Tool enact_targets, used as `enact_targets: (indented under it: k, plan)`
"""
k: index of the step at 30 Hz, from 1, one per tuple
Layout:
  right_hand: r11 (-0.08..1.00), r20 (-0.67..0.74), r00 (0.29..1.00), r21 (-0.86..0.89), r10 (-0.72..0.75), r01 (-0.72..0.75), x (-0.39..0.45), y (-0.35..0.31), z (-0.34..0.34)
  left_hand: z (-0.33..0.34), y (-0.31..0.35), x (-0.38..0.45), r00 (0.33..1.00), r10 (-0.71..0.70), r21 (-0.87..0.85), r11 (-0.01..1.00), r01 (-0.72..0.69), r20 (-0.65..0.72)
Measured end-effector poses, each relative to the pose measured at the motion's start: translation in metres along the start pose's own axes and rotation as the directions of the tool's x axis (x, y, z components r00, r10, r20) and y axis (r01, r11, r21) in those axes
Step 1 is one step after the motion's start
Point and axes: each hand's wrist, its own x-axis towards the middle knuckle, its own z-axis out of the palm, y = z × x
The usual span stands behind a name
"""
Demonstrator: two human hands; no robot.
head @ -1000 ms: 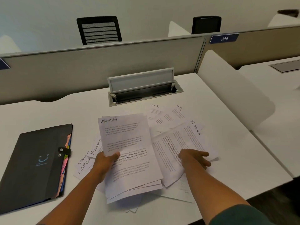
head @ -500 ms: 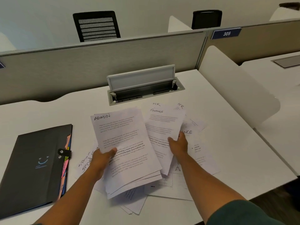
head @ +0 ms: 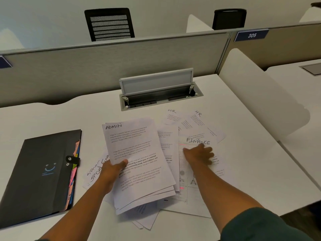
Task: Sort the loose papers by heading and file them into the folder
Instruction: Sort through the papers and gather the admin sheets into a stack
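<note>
Now sorting: right hand (head: 198, 154) has released the previous FINANCE page and moved right.
Fingers flat on FINANCE sheet (head: 198, 141); left hand (head: 111, 169) grips ADMIN stack (head: 135, 153); folder (head: 38, 174) closed, far left.

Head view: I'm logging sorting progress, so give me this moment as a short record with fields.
left hand: grips the ADMIN stack, thumb on top
right hand: fingers spread flat on the FINANCE sheet
HR sheets: two, loose on the desk, beyond the FINANCE sheet
sheets left of the stack: headings partly hidden
folder: black, snapped shut, coloured tabs showing, left of the papers
filed so far: cannot tell
</note>
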Motion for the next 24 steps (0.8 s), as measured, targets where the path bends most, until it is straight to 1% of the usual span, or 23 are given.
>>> enact_targets:
  k: [1, 3, 6, 8, 10, 11, 13, 15, 16, 17, 19, 22, 24]
  plan:
    - [0.997, 0.012, 0.997, -0.011, 0.073, -0.073, 0.002, 0.004, -0.003, -0.001, -0.001, 0.001, 1.000, -0.001, 0.001, 1.000, 0.001, 0.001]
    - [0.988, 0.054, 0.987, -0.040, 0.151, -0.149, 0.005, 0.011, -0.006, -0.001, -0.002, 0.002, 1.000, -0.010, 0.000, 1.000, 0.010, -0.003]
    - [0.981, 0.095, 0.980, -0.103, 0.177, -0.167, 0.008, 0.015, -0.008, 0.001, -0.004, 0.002, 1.000, -0.021, -0.004, 1.000, 0.021, -0.007]
    - [0.978, 0.120, 0.975, -0.113, 0.187, -0.174, 0.011, 0.015, -0.009, 0.004, -0.005, 0.002, 1.000, -0.028, -0.005, 1.000, 0.028, 0.000]
    - [0.982, 0.138, 0.973, -0.036, 0.187, -0.184, 0.016, 0.017, -0.009, 0.007, -0.005, 0.002, 0.999, -0.036, 0.002, 0.999, 0.036, 0.000]
    - [0.982, 0.144, 0.975, 0.058, 0.170, -0.180, 0.018, 0.018, -0.009, 0.008, -0.004, 0.003, 0.999, -0.038, 0.007, 0.999, 0.038, 0.000]
    - [0.963, 0.122, 0.989, 0.245, 0.081, -0.110, 0.020, 0.021, -0.007, 0.008, -0.003, 0.004, 0.999, -0.041, 0.015, 0.999, 0.041, -0.001]
    - [0.943, 0.101, 0.992, 0.330, -0.073, 0.036, 0.016, 0.022, -0.005, 0.007, -0.002, 0.005, 0.999, -0.039, 0.013, 0.999, 0.039, -0.003]
    - [0.921, 0.099, 0.981, 0.372, -0.165, 0.117, 0.013, 0.021, -0.005, 0.006, -0.001, 0.005, 0.999, -0.035, 0.009, 0.999, 0.035, -0.004]
    - [0.890, 0.110, 0.963, 0.419, -0.247, 0.180, 0.008, 0.018, -0.004, 0.006, 0.000, 0.005, 1.000, -0.030, 0.004, 1.000, 0.030, 0.000]
    - [0.835, 0.152, 0.915, 0.485, -0.373, 0.260, 0.000, 0.011, -0.003, 0.005, 0.002, 0.005, 1.000, -0.020, -0.002, 1.000, 0.020, -0.001]
    - [0.797, 0.237, 0.838, 0.510, -0.491, 0.323, -0.011, -0.001, 0.000, 0.002, 0.002, 0.002, 1.000, -0.006, 0.007, 1.000, 0.006, -0.010]
    - [0.789, 0.290, 0.793, 0.507, -0.536, 0.348, -0.017, -0.008, 0.005, -0.003, 0.001, 0.003, 1.000, -0.006, 0.021, 1.000, 0.006, -0.007]
